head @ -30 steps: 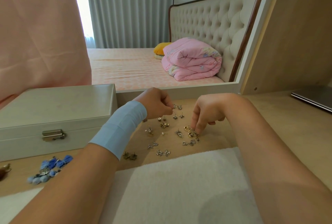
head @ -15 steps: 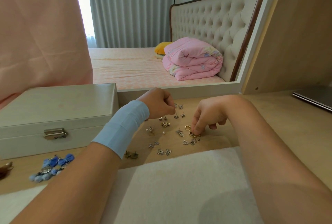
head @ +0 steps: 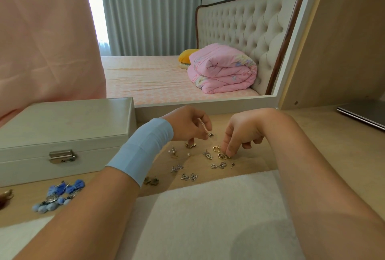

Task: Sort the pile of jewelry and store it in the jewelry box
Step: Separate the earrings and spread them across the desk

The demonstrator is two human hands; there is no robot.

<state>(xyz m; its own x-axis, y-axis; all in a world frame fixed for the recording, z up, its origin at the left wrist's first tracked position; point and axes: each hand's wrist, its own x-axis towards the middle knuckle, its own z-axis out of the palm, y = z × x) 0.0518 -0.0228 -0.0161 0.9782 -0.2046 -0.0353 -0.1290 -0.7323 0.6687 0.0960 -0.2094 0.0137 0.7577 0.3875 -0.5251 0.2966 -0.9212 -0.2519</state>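
Several small silver and gold earrings (head: 193,161) lie scattered on the wooden tabletop (head: 312,141). My left hand (head: 188,124), with a blue band on the wrist, hovers over the far side of the pile and pinches a small silver earring (head: 210,134) between thumb and fingers. My right hand (head: 241,132) reaches down at the pile's right side, its fingertips pinching a small gold earring (head: 226,156) beside a gold hoop (head: 216,148). The white jewelry box (head: 62,130) stands shut with a metal clasp at the left.
Blue pom-pom earrings (head: 58,196) lie in front of the box at the left. A white fluffy cloth (head: 208,214) covers the near table. A mirror (head: 166,30) stands behind the pile. A flat grey device (head: 362,111) lies at the far right.
My left hand has lifted slightly with a small silver earring between its fingers. My right hand's fingertips stay down on the gold pieces, shifted slightly right.
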